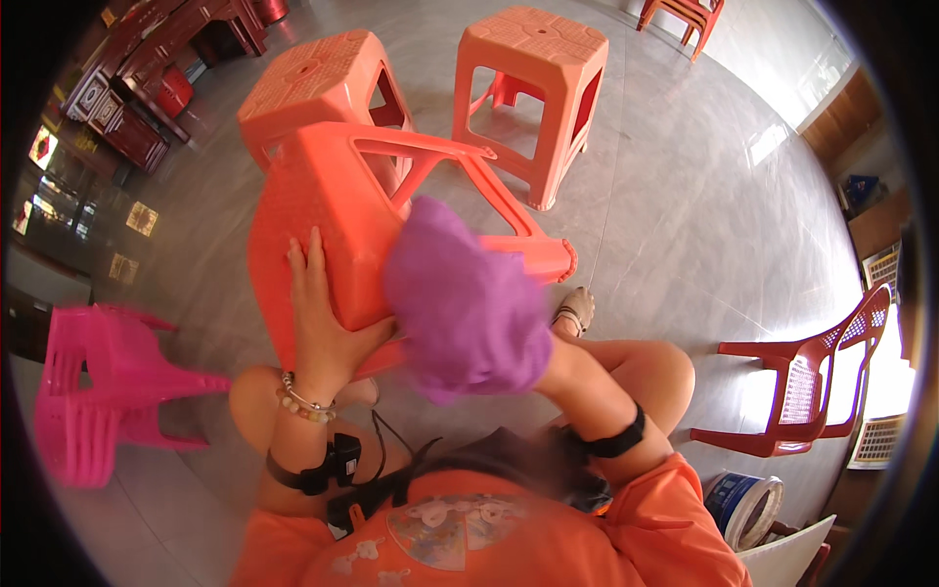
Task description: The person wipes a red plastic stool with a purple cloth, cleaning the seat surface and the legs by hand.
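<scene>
A red-orange plastic stool (323, 213) lies tipped on its side in front of me, its legs pointing right. My left hand (330, 330) is spread over the stool's seat and edge, with the thumb reaching round the corner. A purple cloth (469, 308) is in my right hand (557, 367) and hides its fingers. That cloth is blurred and lies over the near side of the stool, covering part of its frame. Whether it presses on the plastic at every point cannot be told.
Two upright orange plastic stools (315, 77) (535, 110) stand beyond. A pink plastic chair (110, 389) is at left and a dark red plastic chair (799, 389) at right. Near my right elbow sits a bucket (744, 506). Dark wooden furniture (125, 110) stands at far left.
</scene>
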Tool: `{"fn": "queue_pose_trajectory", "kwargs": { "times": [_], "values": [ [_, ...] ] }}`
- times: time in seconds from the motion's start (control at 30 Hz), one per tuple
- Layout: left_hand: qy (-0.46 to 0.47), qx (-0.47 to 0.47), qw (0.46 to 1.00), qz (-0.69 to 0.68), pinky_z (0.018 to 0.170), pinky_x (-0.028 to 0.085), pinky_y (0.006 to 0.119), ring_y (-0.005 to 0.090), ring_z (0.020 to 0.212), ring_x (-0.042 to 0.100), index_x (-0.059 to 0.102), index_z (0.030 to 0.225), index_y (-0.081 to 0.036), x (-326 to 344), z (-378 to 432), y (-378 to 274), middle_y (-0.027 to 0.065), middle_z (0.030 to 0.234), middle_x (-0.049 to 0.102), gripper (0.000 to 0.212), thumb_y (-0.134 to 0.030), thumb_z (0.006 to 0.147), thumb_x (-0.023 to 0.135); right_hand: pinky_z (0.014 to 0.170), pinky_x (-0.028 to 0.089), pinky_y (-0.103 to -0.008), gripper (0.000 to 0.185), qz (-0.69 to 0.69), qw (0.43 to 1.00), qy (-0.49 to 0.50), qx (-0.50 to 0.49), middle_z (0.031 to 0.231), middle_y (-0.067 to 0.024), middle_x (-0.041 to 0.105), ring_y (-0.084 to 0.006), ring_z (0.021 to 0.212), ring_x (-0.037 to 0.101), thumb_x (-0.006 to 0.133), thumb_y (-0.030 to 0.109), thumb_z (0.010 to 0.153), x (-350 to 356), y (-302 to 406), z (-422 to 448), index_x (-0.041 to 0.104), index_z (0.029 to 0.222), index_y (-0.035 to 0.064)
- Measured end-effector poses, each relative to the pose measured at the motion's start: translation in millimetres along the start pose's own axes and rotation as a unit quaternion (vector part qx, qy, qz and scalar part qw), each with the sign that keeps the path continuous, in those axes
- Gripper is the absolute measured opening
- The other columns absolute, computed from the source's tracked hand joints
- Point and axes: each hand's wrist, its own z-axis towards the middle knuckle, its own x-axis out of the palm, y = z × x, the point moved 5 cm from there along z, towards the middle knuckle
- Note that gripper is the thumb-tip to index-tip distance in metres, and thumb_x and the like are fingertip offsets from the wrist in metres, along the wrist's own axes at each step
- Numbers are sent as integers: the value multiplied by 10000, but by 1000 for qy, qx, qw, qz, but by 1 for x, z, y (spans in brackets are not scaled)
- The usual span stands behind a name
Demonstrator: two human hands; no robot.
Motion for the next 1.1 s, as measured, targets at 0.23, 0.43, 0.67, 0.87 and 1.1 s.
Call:
{"fn": "queue_pose_trajectory", "kwargs": {
  "times": [0.23,0.43,0.67,0.87,1.1],
  "values": [
    [63,93,994,-5,1132,204,472,406,1421,117,153,1480,-17,-2,8,15,252,1525,132,1153,-399,613,811,936,339,-402,631,6,995,-8,-97,1262,-182,459,-323,1164,415,690,348,722,55,59,33,488,1239,46],
    [68,76,995,23,1136,193,469,381,1426,129,185,1467,16,1,14,-8,227,1525,171,1095,-436,652,761,999,308,-404,703,-54,994,0,-94,1303,-171,446,-326,1221,387,708,398,702,65,47,37,476,1276,64],
    [10,100,995,28,1102,269,501,417,1378,254,227,1456,15,-2,7,6,269,1481,254,1111,-329,587,828,1072,272,-406,787,-132,990,11,-56,1350,-158,431,-330,1288,354,728,457,679,40,10,29,461,1320,85],
    [20,99,994,-29,1099,298,471,386,1365,296,202,1455,37,-15,-2,34,237,1496,246,1134,-384,621,846,1048,308,-425,691,-141,987,-38,-64,1261,-153,483,-350,1224,406,723,389,681,44,-73,6,505,1271,104],
    [25,68,996,-50,1101,298,456,355,1371,299,199,1459,31,-26,-6,47,219,1502,245,1137,-337,603,850,894,410,-428,383,-75,980,-162,-83,1053,-137,567,-350,1016,522,706,196,637,12,-114,25,623,1000,107]
  ]
}}
